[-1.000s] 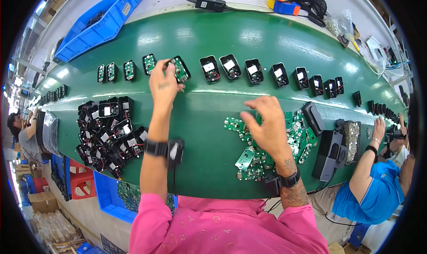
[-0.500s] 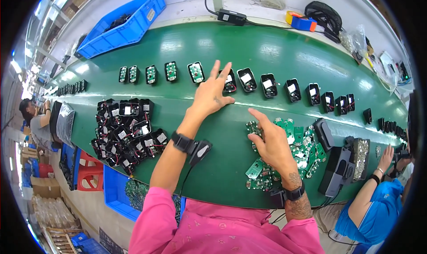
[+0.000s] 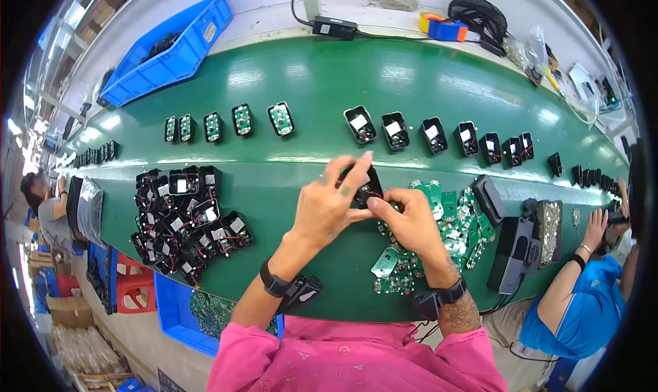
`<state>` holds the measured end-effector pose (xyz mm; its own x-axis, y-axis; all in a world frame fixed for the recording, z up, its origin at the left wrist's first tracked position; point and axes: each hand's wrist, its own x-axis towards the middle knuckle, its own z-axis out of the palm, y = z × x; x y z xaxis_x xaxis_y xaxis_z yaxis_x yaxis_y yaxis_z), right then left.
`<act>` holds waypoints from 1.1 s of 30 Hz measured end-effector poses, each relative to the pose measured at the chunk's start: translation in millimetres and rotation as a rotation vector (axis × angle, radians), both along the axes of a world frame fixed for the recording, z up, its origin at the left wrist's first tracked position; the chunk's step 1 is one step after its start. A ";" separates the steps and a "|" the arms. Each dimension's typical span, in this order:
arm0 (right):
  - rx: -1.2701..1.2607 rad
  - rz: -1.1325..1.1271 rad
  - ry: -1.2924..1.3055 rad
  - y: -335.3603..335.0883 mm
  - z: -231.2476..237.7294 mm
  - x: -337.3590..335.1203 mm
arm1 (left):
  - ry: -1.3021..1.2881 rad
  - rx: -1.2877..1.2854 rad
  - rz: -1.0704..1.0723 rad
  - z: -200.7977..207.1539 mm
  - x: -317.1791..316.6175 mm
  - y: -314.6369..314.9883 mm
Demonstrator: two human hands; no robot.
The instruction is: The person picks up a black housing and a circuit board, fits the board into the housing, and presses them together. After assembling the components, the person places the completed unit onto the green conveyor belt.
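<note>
Over the middle of the green bench, a small black plastic housing (image 3: 372, 181) with wires in it is off the row, between my hands. My left hand (image 3: 322, 207) grips it from the left with bent fingers, covering part of it. Against its near right end my right hand (image 3: 413, 222) is closed, thumb pressed by the wires; whether a wire is pinched is hidden. Just right of that hand lies a heap of green circuit boards (image 3: 449, 222). Beyond my hands runs a row of black housings with white pieces inside (image 3: 395, 130); farther left are housings with green boards fitted (image 3: 281, 120).
A pile of black wired housings (image 3: 179, 220) lies left on the green bench (image 3: 329, 73). A blue crate (image 3: 168, 49) stands at the back left. Right of the boards are a grey-black device (image 3: 513, 255) and a metal-filled tray (image 3: 550, 234). Co-workers sit at both sides.
My left hand has drawn one housing out of the row toward me, leaving a gap. My right hand has moved from above the boards to meet it. The view has shifted slightly.
</note>
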<state>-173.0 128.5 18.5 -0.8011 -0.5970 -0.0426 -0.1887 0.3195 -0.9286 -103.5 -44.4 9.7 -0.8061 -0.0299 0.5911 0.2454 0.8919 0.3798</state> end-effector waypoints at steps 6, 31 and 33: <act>0.204 0.083 -0.011 -0.1 -0.2 -0.8 | -0.140 0.031 -0.019 -7.6 9.8 0.8; 0.032 0.014 -0.141 5.0 -1.4 -1.0 | -0.166 0.422 -0.141 -5.0 14.5 4.6; 0.020 0.046 -0.170 4.7 0.2 -0.3 | -0.174 0.348 -0.084 -6.0 15.4 6.5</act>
